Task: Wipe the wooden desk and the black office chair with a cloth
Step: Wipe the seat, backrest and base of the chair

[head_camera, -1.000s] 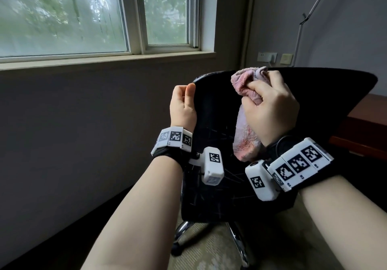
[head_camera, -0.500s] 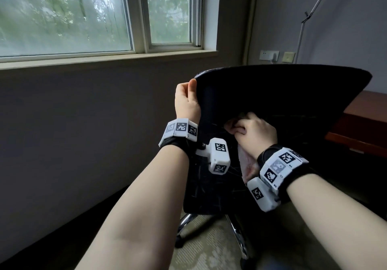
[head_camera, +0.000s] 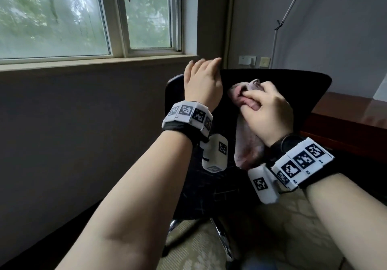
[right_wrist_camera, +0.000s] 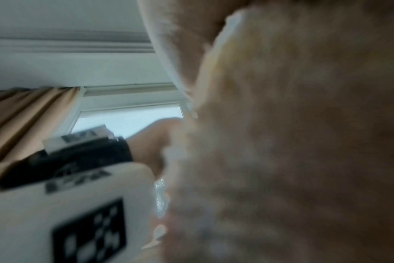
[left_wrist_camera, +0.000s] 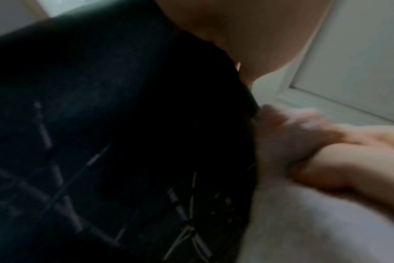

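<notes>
Head view: the left hand [head_camera: 202, 83] rests at the black office chair [head_camera: 278, 85] backrest's top left edge, fingers fairly straight, though its grip is hard to judge. The right hand [head_camera: 270, 110] clutches a pink cloth [head_camera: 247, 144] against the backrest. The left wrist view alone shows scuffs on the chair back; the right wrist view, blurred cloth. Beyond: the wooden counter [head_camera: 343, 114], a window [head_camera: 88, 16], grey walls.

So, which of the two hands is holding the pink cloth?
The right hand: its fingers are curled round the pink cloth against the black chair back. The left hand only rests on the chair's edge.
</notes>
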The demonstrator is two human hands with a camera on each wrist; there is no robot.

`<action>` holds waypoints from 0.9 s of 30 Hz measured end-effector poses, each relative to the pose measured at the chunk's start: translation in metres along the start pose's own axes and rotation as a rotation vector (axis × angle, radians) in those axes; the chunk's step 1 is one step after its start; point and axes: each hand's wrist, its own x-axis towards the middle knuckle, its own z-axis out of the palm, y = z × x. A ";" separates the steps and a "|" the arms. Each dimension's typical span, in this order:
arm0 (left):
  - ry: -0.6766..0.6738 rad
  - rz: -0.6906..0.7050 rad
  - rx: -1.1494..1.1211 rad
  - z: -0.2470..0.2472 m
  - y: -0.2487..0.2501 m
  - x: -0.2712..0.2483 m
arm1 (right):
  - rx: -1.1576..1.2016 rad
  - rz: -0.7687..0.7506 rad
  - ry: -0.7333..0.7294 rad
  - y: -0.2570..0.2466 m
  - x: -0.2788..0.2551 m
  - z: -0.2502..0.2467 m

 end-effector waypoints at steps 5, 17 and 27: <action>0.010 0.050 0.009 0.004 -0.014 -0.003 | 0.016 -0.085 0.165 -0.004 0.022 0.000; 0.090 0.044 -0.076 -0.002 -0.038 0.000 | -0.140 -0.085 -0.111 0.008 -0.013 0.061; 0.063 0.040 -0.084 -0.011 -0.048 0.001 | -0.254 0.056 -0.443 0.007 -0.032 0.074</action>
